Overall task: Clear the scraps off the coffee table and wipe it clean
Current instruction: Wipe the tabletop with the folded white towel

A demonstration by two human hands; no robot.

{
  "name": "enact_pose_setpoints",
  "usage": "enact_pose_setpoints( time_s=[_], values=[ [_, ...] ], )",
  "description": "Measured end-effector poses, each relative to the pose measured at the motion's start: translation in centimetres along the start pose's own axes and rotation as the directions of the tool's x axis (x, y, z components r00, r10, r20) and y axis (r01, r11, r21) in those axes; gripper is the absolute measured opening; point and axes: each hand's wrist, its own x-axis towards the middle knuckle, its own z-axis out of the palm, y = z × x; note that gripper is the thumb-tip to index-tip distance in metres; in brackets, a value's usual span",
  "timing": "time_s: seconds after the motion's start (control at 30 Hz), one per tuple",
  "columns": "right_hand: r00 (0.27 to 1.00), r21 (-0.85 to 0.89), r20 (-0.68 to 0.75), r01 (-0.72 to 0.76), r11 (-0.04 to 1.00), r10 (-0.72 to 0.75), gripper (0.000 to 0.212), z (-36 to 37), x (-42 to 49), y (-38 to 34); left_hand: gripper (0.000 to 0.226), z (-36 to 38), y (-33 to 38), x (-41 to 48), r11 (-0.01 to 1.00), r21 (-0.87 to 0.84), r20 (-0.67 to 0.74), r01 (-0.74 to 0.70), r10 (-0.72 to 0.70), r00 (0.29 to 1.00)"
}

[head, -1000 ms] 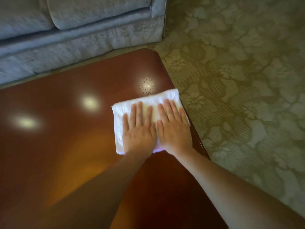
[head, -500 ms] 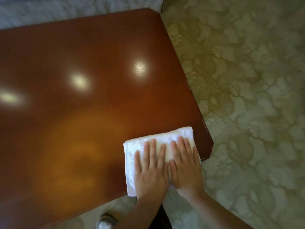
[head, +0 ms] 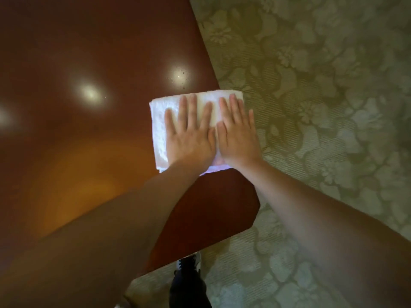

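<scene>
Your 2 hands lie flat on the cloth (head: pixel 159 130), side by side, palms down and fingers spread, pressing rather than gripping. Your left hand (head: pixel 189 134) covers the cloth's middle; your right hand (head: pixel 236 134) sits on its right part, thumbs touching or nearly so. Both forearms reach in from the bottom of the view, the left one crossing over the table's near edge.

Nearest you, 1 shoe (head: pixel 189 263) shows on the carpet (head: pixel 322 107) just below the table's near corner.

Under your hands, the cloth is white, folded to a rough rectangle, and lies on the table (head: pixel 77 163) at its right edge, with its right end reaching to or slightly past that edge. Its near edge shows beneath your wrists.

Farther out, the table's dark reddish top is glossy, with 3 bright light reflections (head: pixel 90 93) on it; the rightmost one shows fine specks. Beyond the table's right edge, the floral-patterned carpet fills the rest of the view.
</scene>
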Motion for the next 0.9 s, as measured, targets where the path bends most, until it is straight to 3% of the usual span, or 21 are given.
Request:
enact_pose_setpoints(
  time_s=[0.23,0.33,0.4,0.43,0.57,0.7,0.9],
  values=[
    [1.0,0.098,-0.007,-0.02,0.995,0.021,0.061,1.2,-5.7,0.4,0.065,-0.9,1.4,-3.5,0.993,0.103,0.097,-0.06,0.05,0.994],
    [0.995,0.019,0.095,-0.022,1.0,0.02,0.064,1.8,-10.7,1.9,0.065,0.1,3.1,-8.4,0.989,0.104,0.134,-0.106,0.091,0.987],
    [0.983,-0.026,0.181,-0.003,1.0,0.008,0.077,2.2,-16.0,3.0,0.067,1.2,4.7,-13.1,0.988,0.066,0.127,-0.137,0.128,0.984],
    [0.977,-0.001,0.213,-0.016,1.0,0.016,0.082,2.6,-19.0,3.6,0.068,1.8,5.5,-15.7,0.987,0.034,0.121,-0.16,0.155,0.981],
    [0.972,0.185,0.202,-0.157,0.97,0.119,0.068,4.8,-28.6,4.8,0.077,4.1,6.8,-24.7,0.964,0.015,0.094,-0.267,0.264,0.96],
    [0.974,0.316,0.146,-0.212,0.925,0.174,0.067,5.5,-28.6,4.0,0.074,4.1,5.4,-24.9,0.953,0.02,0.098,-0.303,0.3,0.949],
    [0.993,0.254,0.061,-0.116,0.96,0.104,0.065,4.8,-26.2,4.1,0.066,3.2,4.7,-22.6,0.954,-0.118,0.132,-0.276,0.291,0.948]
  ],
)
